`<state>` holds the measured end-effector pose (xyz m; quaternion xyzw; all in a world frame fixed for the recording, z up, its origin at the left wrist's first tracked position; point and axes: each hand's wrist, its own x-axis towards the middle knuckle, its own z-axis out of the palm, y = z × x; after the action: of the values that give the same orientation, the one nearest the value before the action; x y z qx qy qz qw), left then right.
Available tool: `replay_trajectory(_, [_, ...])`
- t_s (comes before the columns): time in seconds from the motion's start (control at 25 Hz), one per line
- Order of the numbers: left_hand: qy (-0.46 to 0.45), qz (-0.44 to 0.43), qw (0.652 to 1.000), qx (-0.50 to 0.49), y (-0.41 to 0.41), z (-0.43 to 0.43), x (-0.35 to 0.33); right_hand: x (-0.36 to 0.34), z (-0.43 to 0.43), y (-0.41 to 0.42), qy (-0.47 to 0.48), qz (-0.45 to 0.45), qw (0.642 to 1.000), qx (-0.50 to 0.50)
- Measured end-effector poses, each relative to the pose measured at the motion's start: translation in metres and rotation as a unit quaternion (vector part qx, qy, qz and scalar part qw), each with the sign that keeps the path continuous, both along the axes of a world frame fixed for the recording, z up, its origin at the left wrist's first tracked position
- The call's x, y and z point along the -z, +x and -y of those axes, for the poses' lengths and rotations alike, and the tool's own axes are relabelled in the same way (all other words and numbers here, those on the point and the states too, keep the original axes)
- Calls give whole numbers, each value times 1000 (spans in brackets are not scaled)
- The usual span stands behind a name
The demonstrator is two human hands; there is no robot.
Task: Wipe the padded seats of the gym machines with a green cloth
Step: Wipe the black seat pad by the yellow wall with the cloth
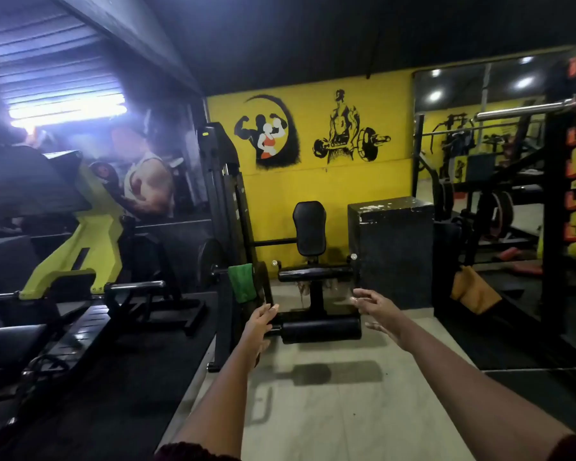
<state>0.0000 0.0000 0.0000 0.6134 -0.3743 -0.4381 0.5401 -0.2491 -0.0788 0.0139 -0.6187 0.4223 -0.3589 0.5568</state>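
Fingers point(270, 308) loose, empty on left hand point(258, 324) and right hand point(378, 309), both outstretched; green cloth point(241, 283) hangs draped over a machine bar point(219, 271) at 11 o'clock from left hand, likely parked for pickup.

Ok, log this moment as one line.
green cloth: hangs on weight bar, not picked up | left hand: open, empty, near cloth | right hand: open, empty | seat: ahead, untouched
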Motion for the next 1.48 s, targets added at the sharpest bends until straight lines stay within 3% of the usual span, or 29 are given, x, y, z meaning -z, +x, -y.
replay_trajectory(0.24, [10, 1, 1000, -13, 19, 54, 11, 20, 60, 27, 17, -20, 1000, -3])
replay_trajectory(0.68, [54, -12, 994, -90, 98, 250, 45, 55, 287, 120, 46, -43, 997, -50])
replay_trajectory(1.08, [90, -50, 974, -203, 224, 372, 111, 104, 464, 275, 80, -88, 985, -126])
replay_trajectory(1.48, [135, -87, 958, -237, 346, 499, 154, 148, 609, 430, 259, -63, 960, -83])
